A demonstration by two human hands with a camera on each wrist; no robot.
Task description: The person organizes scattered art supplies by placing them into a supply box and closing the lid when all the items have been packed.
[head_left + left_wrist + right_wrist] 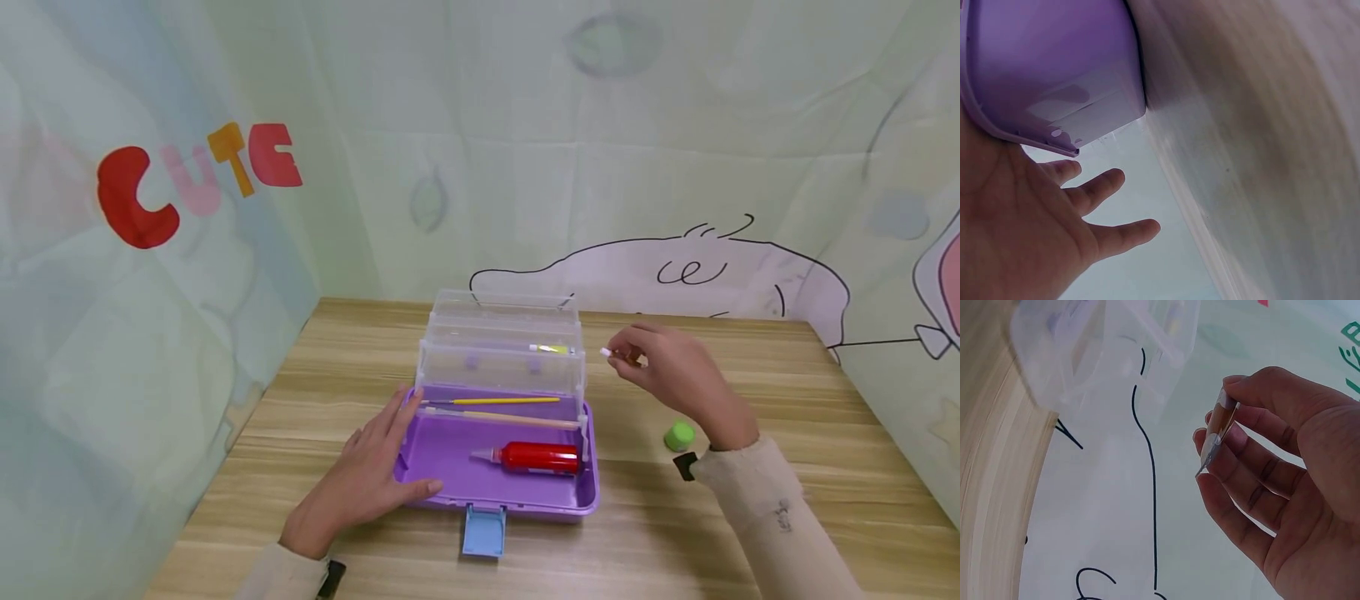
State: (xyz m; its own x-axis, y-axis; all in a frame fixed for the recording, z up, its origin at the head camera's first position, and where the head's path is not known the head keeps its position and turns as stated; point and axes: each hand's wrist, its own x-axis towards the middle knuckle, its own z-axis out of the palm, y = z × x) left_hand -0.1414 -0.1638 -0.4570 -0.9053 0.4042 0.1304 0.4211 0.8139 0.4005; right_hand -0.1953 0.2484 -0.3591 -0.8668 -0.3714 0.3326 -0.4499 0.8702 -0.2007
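Observation:
A purple storage box (465,492) stands open, its clear tiered trays (498,367) raised at the back. My left hand (367,467) rests against its left rim, fingers extended; the left wrist view shows the palm (1016,219) beside the box wall (1060,62). Right of the trays, in the air, my right hand (667,375) pinches a small brown paint tube (1219,428) with a white cap. A yellow paint tube (553,349) lies in an upper tray. Lower down are a yellow paintbrush (510,402), a pale paintbrush (517,419) and a red bottle (540,457) with a pointed nozzle.
A green-lidded small jar (679,436) stands on the wooden table (637,533) right of the box, close to my right wrist. The blue latch (483,533) hangs down at the box's front. Printed cloth (375,167) surrounds the table at the back and sides.

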